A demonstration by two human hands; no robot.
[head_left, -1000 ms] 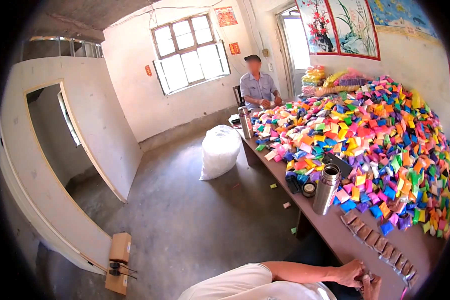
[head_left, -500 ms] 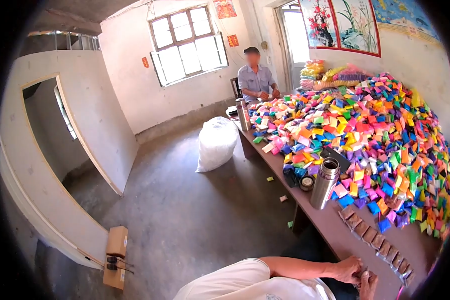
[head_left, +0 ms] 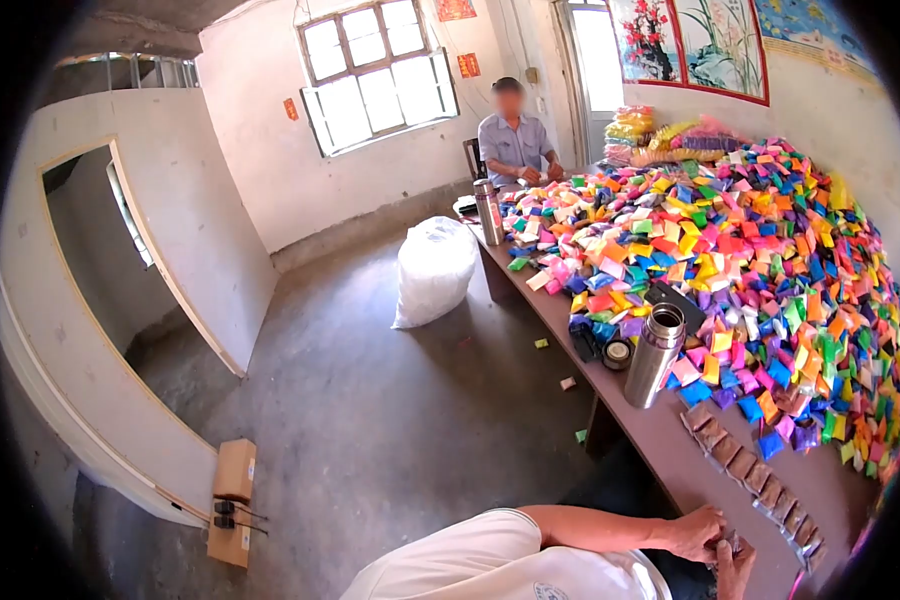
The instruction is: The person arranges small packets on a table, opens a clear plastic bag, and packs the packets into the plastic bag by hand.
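My left hand (head_left: 698, 534) reaches in from the left at the table's near edge, its fingers closed in a pinch. Close against it, my right hand (head_left: 735, 572) comes up from the bottom, also with bent fingers. Between the fingertips shows part of a small brown packet (head_left: 735, 542), mostly hidden by the hands. Just beyond them, a slanting row of several brown packets in clear film (head_left: 742, 463) lies on the brown table (head_left: 630, 410).
A big heap of colourful small packets (head_left: 710, 260) covers much of the table. An uncapped steel flask (head_left: 656, 358) stands near the edge, its lid (head_left: 618, 353) beside it. Another flask (head_left: 488, 212) stands farther off. A person (head_left: 515, 145) sits at the far end. A white sack (head_left: 435, 272) is on the floor.
The view has shifted slightly. My hands stay together at the table edge, with fingers slightly repositioned and more of the small brown packet showing between them.
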